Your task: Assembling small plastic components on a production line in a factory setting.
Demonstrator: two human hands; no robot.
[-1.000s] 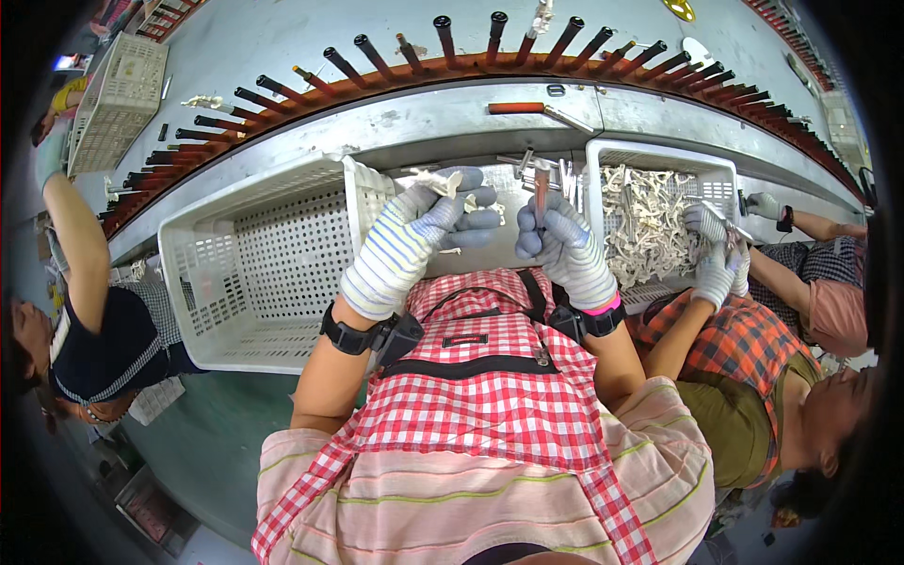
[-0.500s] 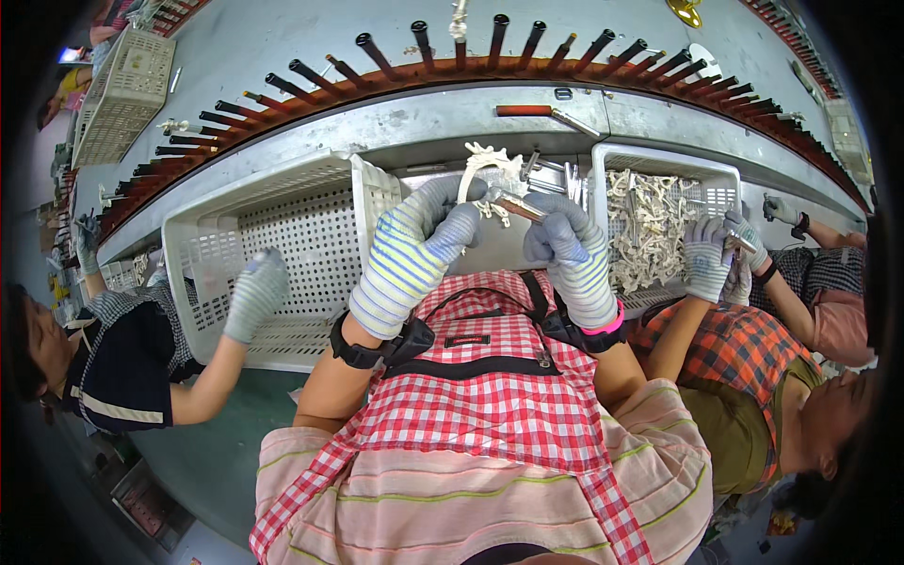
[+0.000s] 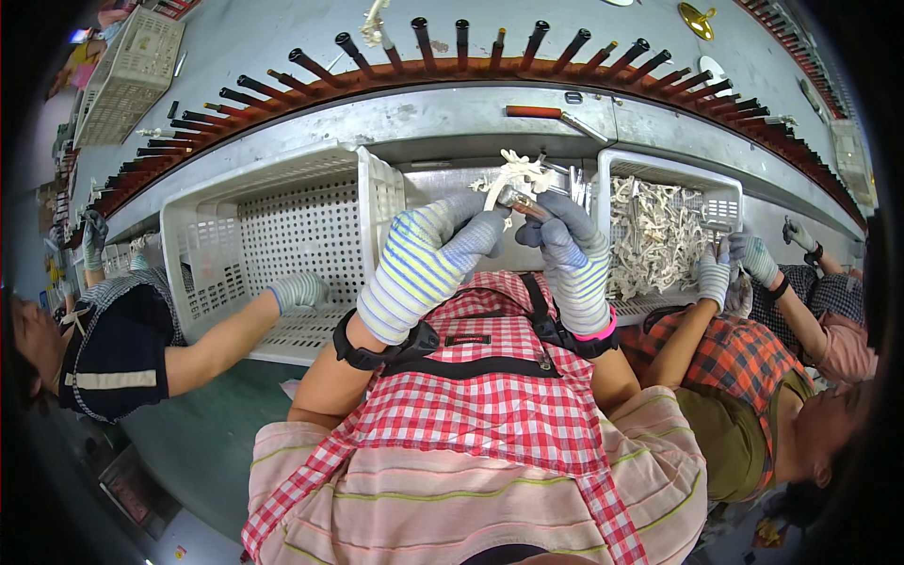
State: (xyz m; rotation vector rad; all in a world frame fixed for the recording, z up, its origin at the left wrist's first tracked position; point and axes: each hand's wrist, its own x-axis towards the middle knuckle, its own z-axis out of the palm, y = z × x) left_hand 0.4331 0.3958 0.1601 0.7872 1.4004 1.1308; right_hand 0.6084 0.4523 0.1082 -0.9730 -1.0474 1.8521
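Above my apron, both gloved hands meet at chest height. My left hand (image 3: 428, 254) pinches an off-white, curved, branching piece (image 3: 518, 173) between thumb and fingers. In the closed fingers of my right hand (image 3: 573, 259) is a short shiny metal tube (image 3: 523, 201) with brownish reflections. The tube's left end touches or overlaps the branching piece; the exact contact is hidden. Behind my hands, several metal tubes (image 3: 576, 181) lie in a grey tray (image 3: 428, 179).
A white perforated crate (image 3: 381, 193) stands left, a co-worker's gloved hand (image 3: 299, 290) inside it. The right crate (image 3: 670, 164) holds many off-white pieces (image 3: 650, 235). Beyond runs a curved row of upright black-tipped rods (image 3: 461, 38). A red-handled tool (image 3: 535, 111) lies on the ledge. Co-workers sit both sides.
My hands have shifted slightly right, with the branching piece and tube closer together. The rods have moved left. The left co-worker's hand has moved right and lower into the crate.
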